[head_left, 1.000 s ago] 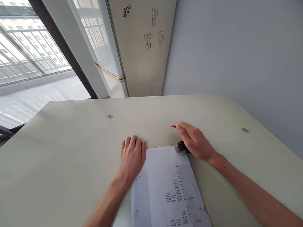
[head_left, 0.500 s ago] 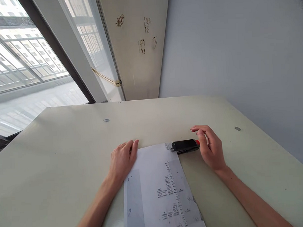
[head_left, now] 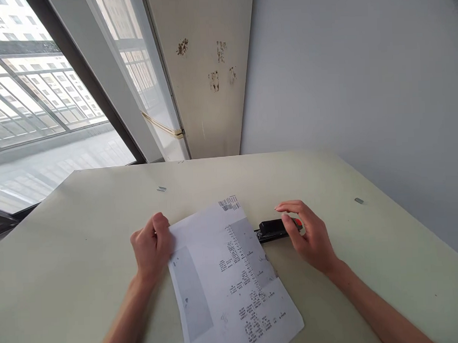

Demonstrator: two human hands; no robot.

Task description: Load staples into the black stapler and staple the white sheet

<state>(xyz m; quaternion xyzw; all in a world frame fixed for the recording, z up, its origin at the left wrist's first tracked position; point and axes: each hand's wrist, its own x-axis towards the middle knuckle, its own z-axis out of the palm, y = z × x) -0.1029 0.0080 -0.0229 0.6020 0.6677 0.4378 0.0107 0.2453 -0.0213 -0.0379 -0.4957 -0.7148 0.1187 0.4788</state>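
Printed sheets of paper point(head_left: 213, 272) lie tilted on the table, with blocks of small text and grey shaded areas on the top page. My left hand point(head_left: 152, 244) is closed on their upper left corner, thumb on top. To the right of the paper's upper part sits a black stapler point(head_left: 270, 229) with a red rear end. Its front end is close beside the right edge of the paper. My right hand point(head_left: 308, 236) hovers at the stapler's rear end, fingers apart and curved, partly covering it; it holds nothing.
The pale table point(head_left: 86, 276) has small staple strips point(head_left: 161, 189) at the back left and another staple strip point(head_left: 359, 201) at the right. Behind it stand a grey wall point(head_left: 342, 77), a stained cream cabinet side point(head_left: 212, 112) and a window point(head_left: 42, 98) on the left.
The paper has moved left and turned, its upper right corner coming out from the stapler's front. My left hand moved left with it. My right hand shifted slightly left over the stapler's rear.
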